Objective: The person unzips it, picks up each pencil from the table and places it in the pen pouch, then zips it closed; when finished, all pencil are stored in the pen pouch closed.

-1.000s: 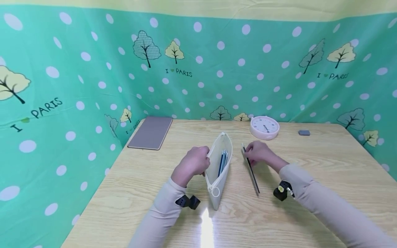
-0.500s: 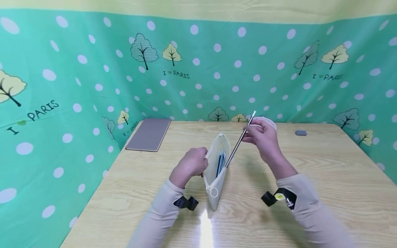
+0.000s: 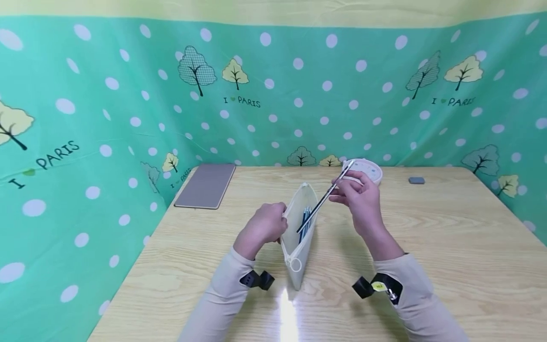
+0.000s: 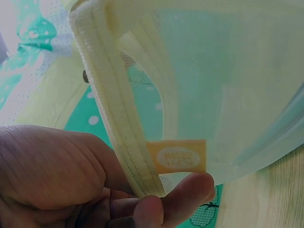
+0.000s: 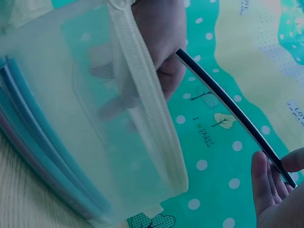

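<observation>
In the head view my left hand point(image 3: 267, 223) grips the left rim of a pale, see-through zip pouch point(image 3: 292, 237), which stands upright and unzipped. An orange label point(image 4: 178, 156) on the pouch shows beside those fingers in the left wrist view. Several blue pencils point(image 5: 42, 128) lie inside, visible through the mesh. My right hand point(image 3: 361, 194) pinches a dark pencil with a pale stripe point(image 3: 318, 204) near its upper, silvery end. It slants down to the left, and its lower end is over the pouch's opening. Whether it touches the pencils inside I cannot tell.
Behind the right hand stands a round pink clock point(image 3: 371, 168), partly covered. A grey notebook point(image 3: 206, 186) lies at the table's back left, and a small grey-blue block point(image 3: 416, 180) at the back right. A green dotted curtain point(image 3: 273, 95) hangs behind the wooden table point(image 3: 171, 275).
My right hand has lifted the pencil off the table, turned it to a slant and brought its lower end left over the pouch's opening. The left hand has kept its grip on the pouch.
</observation>
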### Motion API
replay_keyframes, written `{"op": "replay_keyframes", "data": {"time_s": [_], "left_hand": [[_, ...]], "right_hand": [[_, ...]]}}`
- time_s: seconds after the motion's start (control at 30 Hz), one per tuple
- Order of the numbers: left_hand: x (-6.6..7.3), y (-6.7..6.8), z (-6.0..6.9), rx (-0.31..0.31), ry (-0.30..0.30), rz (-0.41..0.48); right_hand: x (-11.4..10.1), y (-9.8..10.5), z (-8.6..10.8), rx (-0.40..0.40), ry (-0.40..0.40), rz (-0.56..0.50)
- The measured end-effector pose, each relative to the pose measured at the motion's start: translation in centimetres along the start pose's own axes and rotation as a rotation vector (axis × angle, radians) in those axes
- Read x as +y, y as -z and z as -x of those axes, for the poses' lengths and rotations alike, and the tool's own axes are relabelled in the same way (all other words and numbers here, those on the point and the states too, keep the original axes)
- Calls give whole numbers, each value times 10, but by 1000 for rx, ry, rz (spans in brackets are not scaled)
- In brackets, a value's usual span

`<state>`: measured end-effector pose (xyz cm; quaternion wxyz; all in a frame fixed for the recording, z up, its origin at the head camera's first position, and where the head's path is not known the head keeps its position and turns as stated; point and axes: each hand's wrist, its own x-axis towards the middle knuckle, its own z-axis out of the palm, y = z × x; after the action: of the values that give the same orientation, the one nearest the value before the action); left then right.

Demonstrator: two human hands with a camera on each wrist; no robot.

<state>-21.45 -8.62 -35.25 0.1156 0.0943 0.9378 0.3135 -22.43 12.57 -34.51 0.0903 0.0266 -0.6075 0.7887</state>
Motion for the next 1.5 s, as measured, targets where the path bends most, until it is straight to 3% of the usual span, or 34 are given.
{"op": "replay_keyframes", "data": {"time_s": [0.23, 0.47, 0.63, 0.87, 1.0, 1.13, 1.2, 1.3, 1.4, 1.5], "left_hand": [[-1, 3, 0, 13, 7, -4], [1, 6, -2, 11, -8, -57], [1, 6, -2, 6, -14, -58], [-1, 5, -2, 8, -18, -55], [-2, 4, -2, 8, -22, -33], [-2, 3, -2, 7, -31, -28], [-2, 3, -2, 10, -40, -42], [-1, 3, -3, 15, -50, -66], [-1, 3, -3, 16, -48, -71], [-2, 1, -3, 9, -42, -58]], "right_hand": [[10, -19, 6, -73, 30, 111], [21, -29, 16, -236, -18, 231], [22, -28, 18, -272, 29, 321], [25, -24, 20, -417, 88, 519], [18, -21, 22, -425, 196, 679], [9, -17, 26, -458, 368, 772], [5, -16, 30, -542, 470, 772], [4, -18, 37, -731, 621, 810], [6, -21, 44, -856, 764, 973], [10, -24, 49, -881, 847, 1164]]}}
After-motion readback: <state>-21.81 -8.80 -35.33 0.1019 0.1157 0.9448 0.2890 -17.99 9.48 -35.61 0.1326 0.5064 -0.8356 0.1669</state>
